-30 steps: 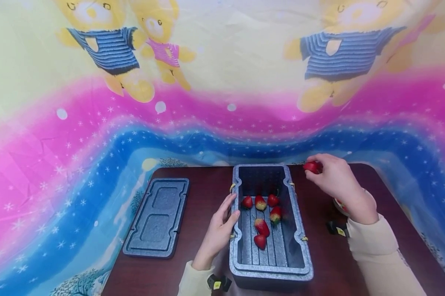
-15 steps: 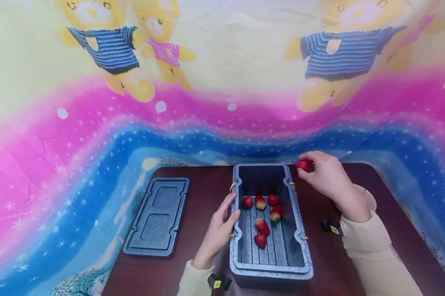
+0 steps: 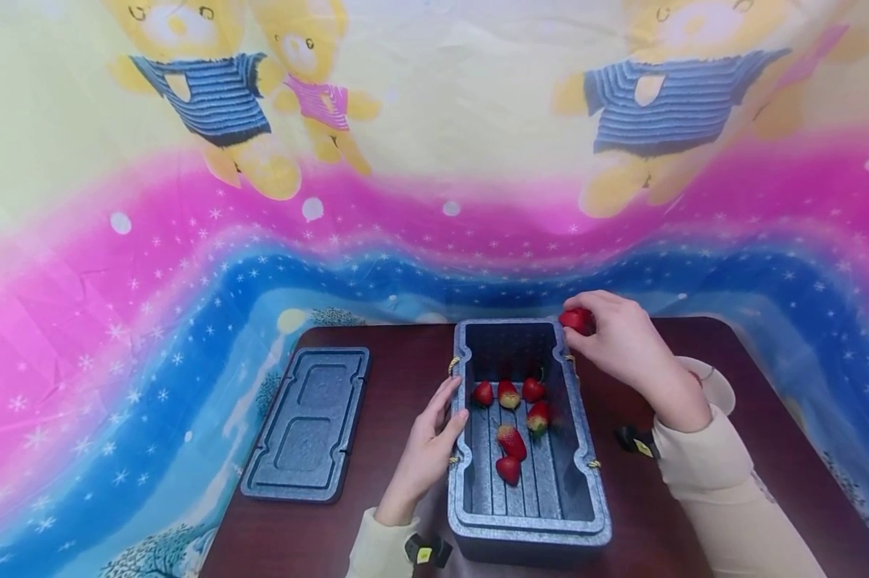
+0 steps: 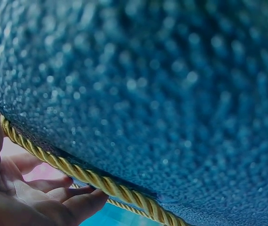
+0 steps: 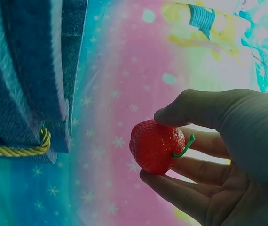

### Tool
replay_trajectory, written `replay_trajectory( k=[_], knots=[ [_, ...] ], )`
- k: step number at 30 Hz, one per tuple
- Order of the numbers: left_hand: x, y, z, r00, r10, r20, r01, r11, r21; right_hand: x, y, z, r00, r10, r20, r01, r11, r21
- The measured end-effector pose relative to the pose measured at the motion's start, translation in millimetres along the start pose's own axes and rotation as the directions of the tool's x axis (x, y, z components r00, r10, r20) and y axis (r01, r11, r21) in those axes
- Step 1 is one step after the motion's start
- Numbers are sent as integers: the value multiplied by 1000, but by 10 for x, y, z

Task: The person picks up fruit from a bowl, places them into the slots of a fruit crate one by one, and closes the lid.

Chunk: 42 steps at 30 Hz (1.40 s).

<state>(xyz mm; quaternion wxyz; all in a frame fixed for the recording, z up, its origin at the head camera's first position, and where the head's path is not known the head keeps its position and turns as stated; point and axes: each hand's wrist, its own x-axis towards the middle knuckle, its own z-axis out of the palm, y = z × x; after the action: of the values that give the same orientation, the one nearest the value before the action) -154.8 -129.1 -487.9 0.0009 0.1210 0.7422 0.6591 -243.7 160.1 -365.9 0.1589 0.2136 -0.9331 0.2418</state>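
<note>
My right hand (image 3: 625, 337) pinches a red strawberry (image 3: 577, 321) at the far right corner of a dark grey foam box (image 3: 528, 530). In the right wrist view the strawberry (image 5: 155, 147) sits between thumb and fingertips, its green stem toward the palm. Several more strawberries, among them one with a pale top (image 3: 509, 443), lie on the ribbed floor of the box. My left hand (image 3: 423, 453) rests along the left wall with fingers extended and thumb at the rim. A twisted gold rope (image 4: 87, 176) runs past its fingers in the left wrist view.
The box's grey lid (image 3: 307, 425) lies flat at the left of the dark red table (image 3: 398, 377). A white bowl (image 3: 716, 387) stands on the right, partly hidden behind the right wrist. A patterned bear curtain (image 3: 448, 160) hangs behind the table.
My right hand has moved left with the strawberry, from the right part of the table to the box's far right corner. The left hand and box have stayed put.
</note>
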Motion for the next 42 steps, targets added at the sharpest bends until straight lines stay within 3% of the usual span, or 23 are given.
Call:
replay_trajectory(
  k=[27,42],
  knots=[
    [4,-35,1,1000,-6,-7,6,1000,-21,66,-287,30,991,-100,88,98,995,33],
    [3,-24,0,1000,-12,-4,12,1000,-21,105,-458,83,979,-112,168,110,994,26]
  ],
)
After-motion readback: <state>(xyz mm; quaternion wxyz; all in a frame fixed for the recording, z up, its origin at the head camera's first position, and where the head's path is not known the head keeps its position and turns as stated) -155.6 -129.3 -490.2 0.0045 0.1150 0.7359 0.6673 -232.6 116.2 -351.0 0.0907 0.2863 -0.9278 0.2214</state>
